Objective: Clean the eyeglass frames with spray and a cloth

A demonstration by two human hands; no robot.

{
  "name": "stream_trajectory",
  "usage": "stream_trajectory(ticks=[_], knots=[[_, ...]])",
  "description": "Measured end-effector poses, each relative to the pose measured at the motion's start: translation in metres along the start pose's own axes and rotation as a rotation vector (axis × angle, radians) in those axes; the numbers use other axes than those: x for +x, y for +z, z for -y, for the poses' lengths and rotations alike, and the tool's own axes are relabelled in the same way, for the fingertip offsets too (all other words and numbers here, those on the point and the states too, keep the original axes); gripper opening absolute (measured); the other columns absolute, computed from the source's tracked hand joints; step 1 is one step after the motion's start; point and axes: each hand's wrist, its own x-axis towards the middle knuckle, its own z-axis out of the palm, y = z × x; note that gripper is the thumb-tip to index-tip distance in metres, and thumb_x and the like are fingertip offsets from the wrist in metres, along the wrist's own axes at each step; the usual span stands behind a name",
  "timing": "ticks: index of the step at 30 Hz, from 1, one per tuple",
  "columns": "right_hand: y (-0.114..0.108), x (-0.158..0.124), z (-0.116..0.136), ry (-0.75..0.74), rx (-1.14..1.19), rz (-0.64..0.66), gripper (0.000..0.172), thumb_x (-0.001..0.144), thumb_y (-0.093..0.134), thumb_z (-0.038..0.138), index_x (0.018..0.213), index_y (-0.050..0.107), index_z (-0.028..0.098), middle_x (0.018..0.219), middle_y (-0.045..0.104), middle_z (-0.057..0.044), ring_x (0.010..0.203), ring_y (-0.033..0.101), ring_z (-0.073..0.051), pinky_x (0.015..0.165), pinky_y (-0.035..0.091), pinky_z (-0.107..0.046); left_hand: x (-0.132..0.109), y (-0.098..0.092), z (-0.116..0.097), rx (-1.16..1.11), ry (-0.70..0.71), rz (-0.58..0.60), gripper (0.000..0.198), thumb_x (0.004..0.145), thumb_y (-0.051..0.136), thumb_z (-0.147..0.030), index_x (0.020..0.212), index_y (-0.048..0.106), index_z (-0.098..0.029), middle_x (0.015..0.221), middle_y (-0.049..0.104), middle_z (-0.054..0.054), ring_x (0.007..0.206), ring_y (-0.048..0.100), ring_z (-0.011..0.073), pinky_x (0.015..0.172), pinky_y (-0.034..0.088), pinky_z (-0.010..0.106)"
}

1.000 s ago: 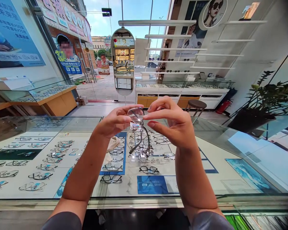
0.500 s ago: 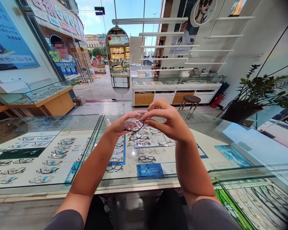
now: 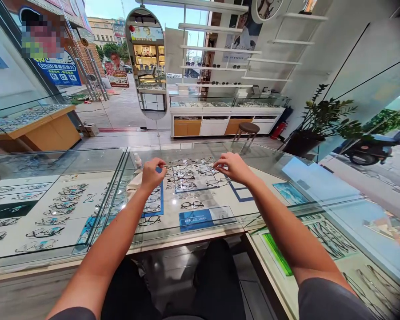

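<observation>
Both my arms reach out over the glass counter (image 3: 273,166). My left hand (image 3: 152,174) is closed in a pinch on one end of a thin-rimmed pair of glasses (image 3: 190,167). My right hand (image 3: 232,166) pinches the other end. The glasses hang level between the hands, just above the glass top. Under the glass lie rows of display glasses (image 3: 183,182) on white and blue trays. A pale cloth (image 3: 132,186) lies beside my left hand.
A small bottle (image 3: 138,159) stands on the counter behind the cloth. A second glass case (image 3: 330,240) joins on the right. Beyond are an oval mirror (image 3: 146,62), a round stool (image 3: 247,129), a potted plant (image 3: 320,120) and wall shelves.
The hands have moved from close to my face out and down to the counter top, and have spread apart. The glasses have gone from upright to level. The view has tilted down.
</observation>
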Motion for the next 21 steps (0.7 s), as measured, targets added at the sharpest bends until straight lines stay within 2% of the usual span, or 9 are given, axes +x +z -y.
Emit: stream_trajectory(ticks=[5, 11, 16, 21], knots=[[0.037, -0.005, -0.020, 0.058, -0.037, 0.115, 0.019, 0.104, 0.068, 0.029, 0.104, 0.087, 0.024, 0.099, 0.074, -0.010, 0.094, 0.059, -0.025, 0.081, 0.034, -0.035, -0.003, 0.000, 0.011, 0.075, 0.044, 0.042, 0.009, 0.081, 0.065, -0.015, 0.086, 0.069, -0.021, 0.080, 0.073, 0.002, 0.080, 0.067, 0.0228, 0.085, 0.041, 0.038], [0.064, -0.003, -0.041, 0.101, -0.038, 0.182, 0.021, 0.103, 0.067, 0.029, 0.107, 0.087, 0.025, 0.100, 0.076, -0.010, 0.097, 0.062, -0.026, 0.080, 0.034, -0.035, -0.005, -0.003, 0.012, 0.063, 0.120, 0.018, 0.012, 0.083, 0.065, -0.013, 0.089, 0.071, -0.021, 0.080, 0.073, 0.000, 0.079, 0.069, 0.0215, 0.085, 0.042, 0.038], [0.075, -0.002, -0.049, 0.116, -0.023, 0.180, 0.021, 0.103, 0.067, 0.030, 0.107, 0.087, 0.025, 0.100, 0.076, -0.010, 0.097, 0.062, -0.027, 0.079, 0.032, -0.035, -0.004, -0.006, 0.007, 0.017, 0.141, 0.047, 0.014, 0.083, 0.064, -0.012, 0.090, 0.071, -0.022, 0.081, 0.073, 0.001, 0.080, 0.070, 0.0216, 0.083, 0.047, 0.037], [0.074, -0.002, -0.046, 0.139, 0.001, 0.197, 0.023, 0.103, 0.065, 0.031, 0.107, 0.087, 0.026, 0.101, 0.077, -0.010, 0.097, 0.062, -0.027, 0.080, 0.032, -0.034, -0.005, -0.006, 0.006, -0.032, 0.125, 0.056, 0.012, 0.085, 0.064, -0.014, 0.091, 0.071, -0.022, 0.082, 0.073, 0.002, 0.080, 0.070, 0.0217, 0.082, 0.050, 0.037]])
